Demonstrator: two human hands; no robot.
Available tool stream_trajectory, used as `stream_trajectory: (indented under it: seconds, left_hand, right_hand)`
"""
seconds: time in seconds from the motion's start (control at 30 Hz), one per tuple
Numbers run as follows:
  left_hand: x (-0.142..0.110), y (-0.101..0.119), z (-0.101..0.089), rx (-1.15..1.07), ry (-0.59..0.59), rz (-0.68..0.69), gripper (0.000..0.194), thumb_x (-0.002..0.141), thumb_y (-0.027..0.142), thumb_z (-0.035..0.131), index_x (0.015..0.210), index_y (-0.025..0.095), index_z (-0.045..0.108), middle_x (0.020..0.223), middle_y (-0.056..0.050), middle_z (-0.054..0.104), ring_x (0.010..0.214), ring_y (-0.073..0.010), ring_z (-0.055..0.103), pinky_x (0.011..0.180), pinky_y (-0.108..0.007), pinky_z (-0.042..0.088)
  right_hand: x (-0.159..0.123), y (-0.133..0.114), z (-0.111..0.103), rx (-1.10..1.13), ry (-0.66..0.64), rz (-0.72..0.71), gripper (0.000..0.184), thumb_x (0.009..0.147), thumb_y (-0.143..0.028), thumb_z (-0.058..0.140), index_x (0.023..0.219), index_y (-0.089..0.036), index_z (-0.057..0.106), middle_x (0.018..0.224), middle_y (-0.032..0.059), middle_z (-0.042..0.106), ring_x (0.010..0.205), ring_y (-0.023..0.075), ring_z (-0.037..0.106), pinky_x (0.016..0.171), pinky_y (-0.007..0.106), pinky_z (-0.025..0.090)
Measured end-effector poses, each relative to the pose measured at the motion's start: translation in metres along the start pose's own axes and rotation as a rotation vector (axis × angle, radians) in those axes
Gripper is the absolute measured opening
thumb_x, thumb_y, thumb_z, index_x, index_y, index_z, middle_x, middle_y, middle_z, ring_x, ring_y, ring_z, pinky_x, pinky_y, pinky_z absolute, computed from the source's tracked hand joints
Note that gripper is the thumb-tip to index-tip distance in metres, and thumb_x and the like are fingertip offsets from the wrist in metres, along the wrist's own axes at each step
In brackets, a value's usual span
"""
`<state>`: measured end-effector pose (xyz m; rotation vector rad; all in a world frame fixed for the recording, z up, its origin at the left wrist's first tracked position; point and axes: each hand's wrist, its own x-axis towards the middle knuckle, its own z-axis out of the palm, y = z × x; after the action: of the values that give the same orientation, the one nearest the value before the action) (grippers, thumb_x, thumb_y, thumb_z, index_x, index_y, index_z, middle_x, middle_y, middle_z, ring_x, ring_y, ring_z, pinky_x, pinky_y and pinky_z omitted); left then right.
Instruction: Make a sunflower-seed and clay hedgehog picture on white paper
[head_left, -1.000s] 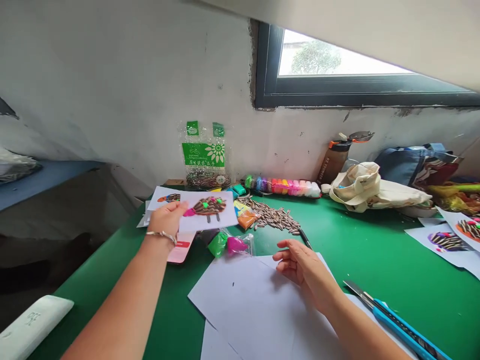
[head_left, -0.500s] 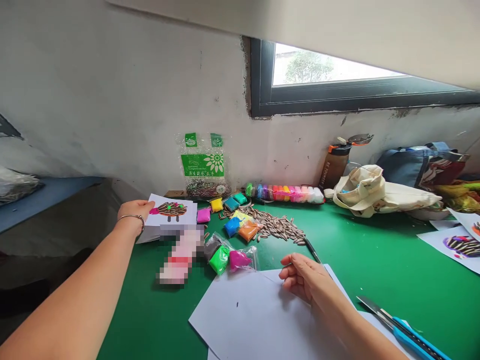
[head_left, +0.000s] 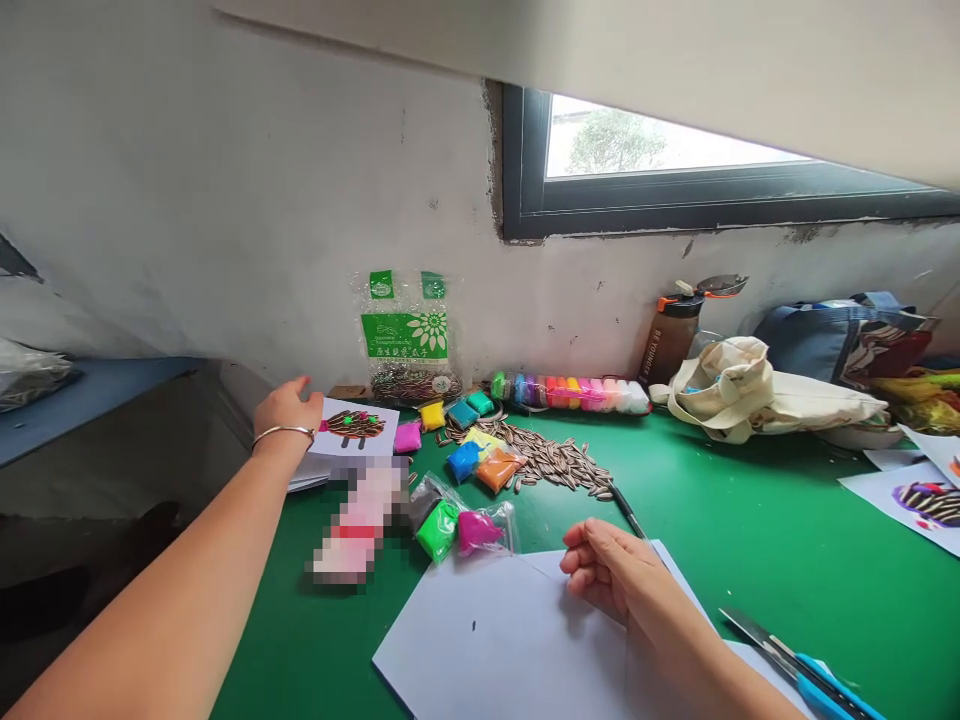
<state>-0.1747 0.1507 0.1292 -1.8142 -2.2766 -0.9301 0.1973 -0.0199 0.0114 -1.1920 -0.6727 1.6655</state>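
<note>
My left hand reaches to the far left of the table, with its fingers apart at the edge of a picture card. The card lies on a stack of white paper and shows a hedgehog-like figure made of sunflower seeds, with pink and green bits. Above the large white paper sheets, my right hand hovers with loosely curled fingers and nothing visible in them. A small dark speck lies on the top sheet. Beyond my right hand is a black pen.
Sunflower seeds lie heaped mid-table beside small packs of coloured clay. Behind stand a seed bag, a clay row and a bottle. A blue cutter lies right, below more seed pictures. A cloth bag sits behind.
My left hand has carried the hedgehog card left and down onto the paper stack and let go of it. My right hand has hardly moved. The view has tilted slightly.
</note>
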Motion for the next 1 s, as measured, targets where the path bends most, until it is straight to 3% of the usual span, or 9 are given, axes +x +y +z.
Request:
stream_trajectory:
  seconds: [0.07, 0.17, 0.33, 0.43, 0.53, 0.63, 0.73, 0.83, 1.0]
  left_hand:
    - [-0.014, 0.012, -0.006, -0.007, 0.071, 0.007, 0.034, 0.091, 0.033, 0.05, 0.118, 0.012, 0.056, 0.115, -0.009, 0.059, 0.103, -0.0292, 0.057, 0.088, -0.047, 0.046]
    - [-0.054, 0.033, -0.006, -0.067, 0.03, 0.099, 0.034, 0.09, 0.034, 0.046, 0.111, 0.015, 0.064, 0.102, -0.008, 0.068, 0.096, -0.0284, 0.062, 0.089, -0.042, 0.046]
    - [-0.144, 0.061, 0.018, -0.186, -0.28, 0.421, 0.031, 0.083, 0.042, 0.054, 0.105, 0.027, 0.069, 0.107, 0.0, 0.07, 0.102, -0.0204, 0.062, 0.091, -0.028, 0.047]
    - [-0.18, 0.065, 0.04, -0.137, -0.422, 0.59, 0.044, 0.077, 0.039, 0.063, 0.119, 0.025, 0.061, 0.125, -0.005, 0.06, 0.121, -0.0268, 0.049, 0.103, -0.041, 0.039]
    - [-0.195, 0.062, 0.059, 0.028, -0.445, 0.657, 0.054, 0.077, 0.036, 0.064, 0.129, 0.026, 0.052, 0.135, -0.01, 0.05, 0.129, -0.0337, 0.037, 0.103, -0.055, 0.032]
    - [-0.199, 0.06, 0.072, 0.071, -0.415, 0.68, 0.049, 0.081, 0.033, 0.06, 0.129, 0.028, 0.051, 0.133, -0.009, 0.053, 0.128, -0.0333, 0.039, 0.103, -0.059, 0.029]
    - [-0.202, 0.061, 0.081, 0.078, -0.374, 0.665, 0.043, 0.086, 0.03, 0.053, 0.129, 0.025, 0.051, 0.13, -0.009, 0.056, 0.127, -0.0326, 0.04, 0.104, -0.062, 0.024]
    - [-0.205, 0.061, 0.086, 0.077, -0.341, 0.665, 0.042, 0.088, 0.031, 0.051, 0.13, 0.023, 0.05, 0.13, -0.009, 0.055, 0.127, -0.0321, 0.04, 0.105, -0.061, 0.021]
    - [-0.207, 0.06, 0.089, 0.073, -0.311, 0.673, 0.042, 0.088, 0.032, 0.051, 0.129, 0.022, 0.051, 0.13, -0.01, 0.056, 0.125, -0.0324, 0.041, 0.104, -0.061, 0.023]
  right_hand:
    - [0.0, 0.001, -0.001, -0.018, -0.013, -0.012, 0.039, 0.077, -0.055, 0.062, 0.083, -0.016, 0.062, 0.073, 0.0035, 0.065, 0.059, 0.0101, 0.058, 0.06, 0.021, 0.047]
    - [-0.001, 0.0, -0.003, -0.042, -0.028, -0.024, 0.038, 0.079, -0.054, 0.06, 0.084, -0.016, 0.061, 0.074, 0.0036, 0.065, 0.061, 0.0101, 0.059, 0.061, 0.021, 0.047]
    - [-0.004, -0.003, -0.002, -0.077, -0.032, -0.014, 0.037, 0.08, -0.053, 0.059, 0.083, -0.016, 0.061, 0.075, 0.0033, 0.065, 0.062, 0.0098, 0.06, 0.063, 0.021, 0.048]
    - [-0.005, -0.003, 0.0, -0.096, -0.041, -0.026, 0.039, 0.079, -0.054, 0.059, 0.084, -0.016, 0.061, 0.075, 0.0028, 0.065, 0.062, 0.0096, 0.059, 0.064, 0.021, 0.048]
    - [-0.005, -0.004, 0.002, -0.134, -0.037, -0.038, 0.039, 0.079, -0.055, 0.058, 0.083, -0.016, 0.061, 0.074, 0.0021, 0.063, 0.062, 0.0095, 0.057, 0.064, 0.022, 0.048]
    - [-0.006, -0.006, 0.001, -0.317, -0.007, -0.094, 0.037, 0.081, -0.054, 0.053, 0.08, -0.017, 0.059, 0.077, 0.0023, 0.063, 0.065, 0.0119, 0.058, 0.066, 0.025, 0.048]
    - [-0.014, -0.007, -0.001, -0.787, 0.013, -0.304, 0.03, 0.084, -0.046, 0.048, 0.085, -0.02, 0.062, 0.083, 0.0039, 0.064, 0.077, 0.018, 0.059, 0.072, 0.031, 0.048]
    - [-0.027, -0.004, 0.002, -1.284, 0.042, -0.488, 0.028, 0.083, -0.036, 0.05, 0.104, -0.021, 0.062, 0.102, 0.0086, 0.062, 0.096, 0.0253, 0.056, 0.083, 0.04, 0.044]
    - [-0.034, 0.012, 0.016, -1.701, -0.025, -0.428, 0.05, 0.073, -0.02, 0.06, 0.122, -0.025, 0.054, 0.113, 0.0106, 0.059, 0.101, 0.0321, 0.052, 0.076, 0.044, 0.044]
